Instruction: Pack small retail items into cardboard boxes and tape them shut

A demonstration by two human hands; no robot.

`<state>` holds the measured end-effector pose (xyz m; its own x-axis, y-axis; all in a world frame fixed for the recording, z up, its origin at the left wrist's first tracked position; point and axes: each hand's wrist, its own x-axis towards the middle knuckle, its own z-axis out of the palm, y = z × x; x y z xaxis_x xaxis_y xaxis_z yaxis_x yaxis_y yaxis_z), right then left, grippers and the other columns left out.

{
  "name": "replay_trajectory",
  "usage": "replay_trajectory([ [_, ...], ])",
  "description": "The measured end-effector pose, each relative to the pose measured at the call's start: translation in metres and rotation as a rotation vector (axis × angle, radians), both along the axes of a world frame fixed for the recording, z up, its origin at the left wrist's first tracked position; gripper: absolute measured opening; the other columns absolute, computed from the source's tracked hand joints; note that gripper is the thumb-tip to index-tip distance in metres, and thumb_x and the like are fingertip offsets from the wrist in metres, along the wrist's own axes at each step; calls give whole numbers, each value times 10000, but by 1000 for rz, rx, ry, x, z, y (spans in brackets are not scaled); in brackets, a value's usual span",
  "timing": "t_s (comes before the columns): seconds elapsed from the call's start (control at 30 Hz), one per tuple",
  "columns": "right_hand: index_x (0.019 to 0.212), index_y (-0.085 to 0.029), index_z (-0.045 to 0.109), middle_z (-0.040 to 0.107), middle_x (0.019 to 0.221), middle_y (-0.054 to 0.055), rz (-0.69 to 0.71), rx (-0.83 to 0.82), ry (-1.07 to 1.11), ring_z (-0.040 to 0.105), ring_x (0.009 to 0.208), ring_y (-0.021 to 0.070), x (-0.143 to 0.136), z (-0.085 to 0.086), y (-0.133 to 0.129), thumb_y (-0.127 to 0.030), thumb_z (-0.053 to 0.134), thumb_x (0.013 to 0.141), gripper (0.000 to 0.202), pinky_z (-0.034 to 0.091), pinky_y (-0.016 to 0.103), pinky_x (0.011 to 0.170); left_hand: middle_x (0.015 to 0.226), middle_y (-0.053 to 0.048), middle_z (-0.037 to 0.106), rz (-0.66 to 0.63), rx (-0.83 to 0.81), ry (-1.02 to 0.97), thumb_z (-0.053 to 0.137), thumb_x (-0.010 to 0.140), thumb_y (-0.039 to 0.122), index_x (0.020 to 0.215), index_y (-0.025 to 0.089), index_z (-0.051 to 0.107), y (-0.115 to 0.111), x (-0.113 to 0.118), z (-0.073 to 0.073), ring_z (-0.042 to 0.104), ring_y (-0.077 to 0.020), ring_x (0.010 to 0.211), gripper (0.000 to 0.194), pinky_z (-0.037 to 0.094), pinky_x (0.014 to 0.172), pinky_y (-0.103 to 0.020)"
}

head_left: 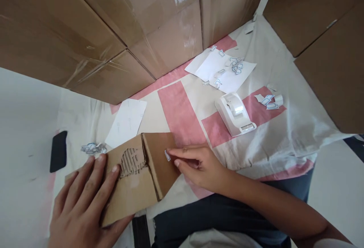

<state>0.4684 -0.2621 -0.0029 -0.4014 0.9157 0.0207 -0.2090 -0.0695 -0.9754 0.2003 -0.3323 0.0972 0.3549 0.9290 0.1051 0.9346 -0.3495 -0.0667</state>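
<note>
My left hand (82, 206) grips the left side of a folded piece of brown cardboard (133, 195), fingers lying over its top face and the thumb by its lower edge. A torn patch on that face bares the corrugated ridges. Between the thumb and index finger of my right hand (203, 164) is a small white paper cutout (167, 155) with a dark outline. It is held over the cardboard's right flap; whether it touches the flap I cannot tell.
Large taped cardboard boxes (165, 47) wall off the back, with more boxes (327, 58) at right. On the pink-and-white cloth (182, 107) are a white tape dispenser (233, 115), paper sheets (199, 66) with several cutouts, and a scrap pile (92, 148). A dark phone-like object (58, 151) lies left.
</note>
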Motion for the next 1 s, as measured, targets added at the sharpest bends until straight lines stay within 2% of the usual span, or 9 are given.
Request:
replay_trajectory([
  [0.13, 1272, -235, 740, 778, 1164, 63, 11, -2, 30, 760, 908, 185, -2, 0, -3, -208, 623, 913, 378, 621, 273, 719, 1691, 68, 241, 44, 2, -42, 596, 780, 557, 1610, 415, 250, 0, 2, -1, 340, -408, 1512, 910, 239, 1253, -575],
  [0.2, 1293, -250, 727, 766, 1205, 54, 14, -29, 6, 763, 962, 197, -1, 2, -5, -206, 609, 924, 390, 636, 290, 765, 1689, 81, 238, 46, 3, -53, 586, 768, 577, 1607, 421, 259, 0, 1, -1, 336, -415, 1512, 914, 227, 1261, -574],
  [0.37, 1341, -236, 696, 761, 1219, 59, 41, 66, -54, 760, 931, 194, 3, 8, -10, -180, 627, 901, 449, 628, 288, 772, 1687, 44, 248, 31, 0, 0, 642, 816, 467, 1617, 384, 252, 0, 0, 0, 339, -400, 1516, 895, 261, 1250, -582],
  [0.53, 1359, -246, 682, 729, 1293, 43, 38, 49, -53, 754, 952, 179, 1, 3, -8, -127, 571, 879, 506, 616, 268, 762, 1667, 122, 264, 84, 13, -72, 624, 740, 560, 1590, 444, 288, 1, 3, -2, 365, -440, 1490, 921, 258, 1251, -587],
  [0.63, 1387, -247, 661, 754, 1236, 41, 28, 151, -94, 734, 845, 157, 0, 0, -5, -87, 552, 821, 598, 596, 261, 741, 1657, 165, 260, 121, 0, -100, 639, 689, 558, 1573, 485, 297, 0, 3, -3, 352, -458, 1490, 951, 251, 1251, -611],
  [0.73, 1378, -210, 672, 773, 1166, 53, 26, 124, -145, 685, 710, 129, 2, 2, -3, -91, 526, 821, 588, 568, 245, 673, 1664, 162, 245, 125, -13, -91, 638, 686, 543, 1579, 488, 279, -1, 3, -4, 341, -448, 1499, 964, 234, 1258, -614],
  [0.9, 1329, -157, 707, 756, 851, 37, 29, 260, -121, 586, 612, 116, 3, 4, -8, -72, 516, 791, 577, 511, 237, 617, 1665, 126, 276, 74, 13, -91, 626, 730, 530, 1584, 443, 309, 0, 1, -3, 356, -405, 1504, 915, 219, 1286, -531],
  [1.0, 1324, -169, 711, 720, 778, 14, 8, 190, -207, 550, 571, 104, 4, -3, -18, -73, 508, 791, 579, 481, 224, 574, 1643, 91, 341, 41, 21, -110, 650, 730, 532, 1575, 429, 342, 2, -10, -8, 400, -396, 1481, 905, 246, 1274, -564],
])
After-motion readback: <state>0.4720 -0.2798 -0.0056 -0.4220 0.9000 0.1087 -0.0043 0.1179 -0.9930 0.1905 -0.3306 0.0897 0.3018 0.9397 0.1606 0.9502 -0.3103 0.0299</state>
